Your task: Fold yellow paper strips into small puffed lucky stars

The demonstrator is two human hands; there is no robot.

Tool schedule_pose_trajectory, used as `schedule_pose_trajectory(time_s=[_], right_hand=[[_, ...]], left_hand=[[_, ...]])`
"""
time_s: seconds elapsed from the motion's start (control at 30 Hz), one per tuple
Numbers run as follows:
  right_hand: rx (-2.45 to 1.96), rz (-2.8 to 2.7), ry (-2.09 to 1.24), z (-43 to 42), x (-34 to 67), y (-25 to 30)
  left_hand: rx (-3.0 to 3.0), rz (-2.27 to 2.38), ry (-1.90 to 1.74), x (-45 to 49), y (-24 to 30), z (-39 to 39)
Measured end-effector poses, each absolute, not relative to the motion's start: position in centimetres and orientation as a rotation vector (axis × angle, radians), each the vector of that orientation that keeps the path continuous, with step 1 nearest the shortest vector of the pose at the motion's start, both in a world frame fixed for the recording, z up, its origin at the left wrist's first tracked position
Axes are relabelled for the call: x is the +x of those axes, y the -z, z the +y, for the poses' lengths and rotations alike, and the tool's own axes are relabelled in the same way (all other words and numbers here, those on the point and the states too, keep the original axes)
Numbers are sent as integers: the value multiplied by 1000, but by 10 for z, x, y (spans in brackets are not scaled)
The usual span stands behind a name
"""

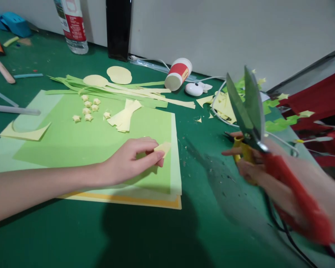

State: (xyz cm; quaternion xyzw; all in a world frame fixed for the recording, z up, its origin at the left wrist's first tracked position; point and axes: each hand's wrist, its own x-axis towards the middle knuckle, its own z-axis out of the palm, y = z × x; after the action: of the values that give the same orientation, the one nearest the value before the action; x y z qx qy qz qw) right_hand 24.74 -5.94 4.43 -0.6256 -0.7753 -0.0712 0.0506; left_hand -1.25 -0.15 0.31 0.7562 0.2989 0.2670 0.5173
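My left hand is closed in a pinch on a small pale-yellow paper piece, above the right part of the green paper sheets. My right hand, smeared by motion, grips large red-handled scissors at the right. Their blades point up and stand apart. A yellow-handled item with a dark tip shows at its fingers; its kind is unclear. Several small folded paper stars lie on the sheets beside a bundle of pale-yellow paper strips.
Behind the sheets lie long green paper strips and a pale paper oval. A water bottle, a tipped paper cup and a white earphone case are near the wall. Paper scraps and a white cable lie right.
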Motion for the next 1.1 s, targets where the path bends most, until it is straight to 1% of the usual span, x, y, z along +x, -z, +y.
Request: schedule_pose_trajectory(time_s=[0.07,0.1,0.3,0.43,0.83,1.1], right_hand=[[-1792,-2452,66,-60,234,-44],[-1714,-2487,81,-62,228,-42],[-1483,-2643,401,-70,209,-24],[-1489,-2667,488,-67,210,-20],[-1439,-2662,581,-72,209,-16],[-1491,-2713,604,-75,211,-15]], left_hand=[[1787,698,-659,-13,-3,-2],[1778,685,-674,-13,-3,-2],[1767,526,-811,-14,-1,-1],[1778,506,-822,-15,1,-1],[1762,484,-790,-15,3,0],[1746,502,-764,-15,2,0]])
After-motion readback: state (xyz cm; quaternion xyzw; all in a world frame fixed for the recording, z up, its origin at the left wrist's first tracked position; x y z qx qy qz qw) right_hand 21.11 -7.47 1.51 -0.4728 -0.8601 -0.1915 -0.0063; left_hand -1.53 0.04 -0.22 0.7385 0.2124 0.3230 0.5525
